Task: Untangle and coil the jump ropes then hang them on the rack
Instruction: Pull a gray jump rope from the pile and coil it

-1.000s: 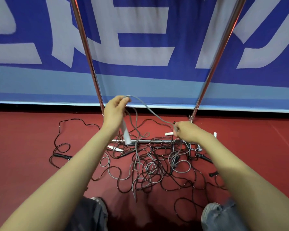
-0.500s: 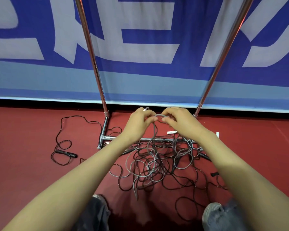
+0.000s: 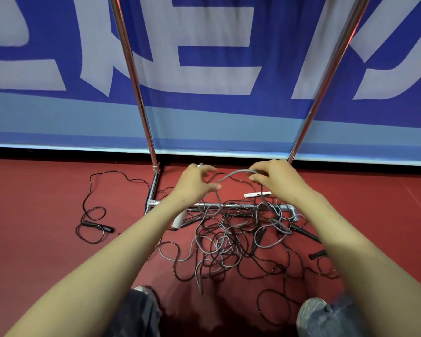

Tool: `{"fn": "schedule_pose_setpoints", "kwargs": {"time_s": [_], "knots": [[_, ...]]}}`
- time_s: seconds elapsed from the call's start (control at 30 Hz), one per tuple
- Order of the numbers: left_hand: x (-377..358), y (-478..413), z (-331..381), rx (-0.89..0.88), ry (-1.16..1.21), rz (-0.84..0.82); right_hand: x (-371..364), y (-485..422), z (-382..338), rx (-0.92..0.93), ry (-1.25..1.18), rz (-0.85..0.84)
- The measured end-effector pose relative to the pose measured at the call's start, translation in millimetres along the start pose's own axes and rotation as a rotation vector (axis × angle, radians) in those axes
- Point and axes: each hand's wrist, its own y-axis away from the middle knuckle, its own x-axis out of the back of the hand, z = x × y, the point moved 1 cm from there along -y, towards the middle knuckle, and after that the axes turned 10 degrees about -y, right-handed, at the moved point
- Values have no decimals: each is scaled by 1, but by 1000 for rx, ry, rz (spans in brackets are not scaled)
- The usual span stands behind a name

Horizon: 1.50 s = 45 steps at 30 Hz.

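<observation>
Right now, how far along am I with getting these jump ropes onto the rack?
Done: nothing hangs on the rack poles in view. In hand: left hand and right hand hold one grey rope arched between them. Left: the tangled pile on the floor, plus a separate black rope.

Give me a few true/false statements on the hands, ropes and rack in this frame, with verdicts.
1. The left hand and right hand hold one grey rope arched between them. True.
2. The tangle of ropes lies on a table. False: it lies on the red floor, partly over the rack's base bar.
3. A white handle lies on the floor beyond the base bar. True.
4. Every handle in view is white. False: a black handle lies on the floor at the left.
</observation>
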Motion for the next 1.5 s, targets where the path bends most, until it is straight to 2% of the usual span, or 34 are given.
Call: {"fn": "schedule_pose_setpoints", "kwargs": {"time_s": [0.1,0.23,0.33,0.4,0.43,0.5,0.63,0.7,0.8,0.93,1.1,1.27,1.33,1.43,1.5], "knots": [[-5,6,20,-152,95,52,-2,0,-12,63,-10,-25],[-4,7,30,-212,126,220,-4,0,-18,91,-95,-5],[7,7,36,-89,457,370,-5,0,-9,-12,-157,-64],[18,5,37,10,702,460,-9,1,3,-117,-62,-216],[23,3,34,34,730,495,-12,2,10,-165,-5,-275],[30,-4,23,52,569,463,-13,2,20,-225,33,-260],[16,-9,1,187,89,106,-4,-1,14,-165,41,-79],[8,-5,4,85,19,47,-2,0,6,-95,53,-68],[2,3,22,-155,64,39,-2,3,-10,-3,52,-47],[2,8,36,-254,100,143,1,4,-26,74,-73,4],[6,5,37,-270,180,402,1,10,-30,56,-196,-38],[34,-2,32,-8,659,614,-11,9,3,-190,12,-273],[39,-4,21,55,575,580,-10,6,9,-234,-5,-210],[31,-7,3,181,161,288,-1,2,4,-175,-47,-11],[20,-5,0,197,28,118,2,1,1,-99,28,9]]}}
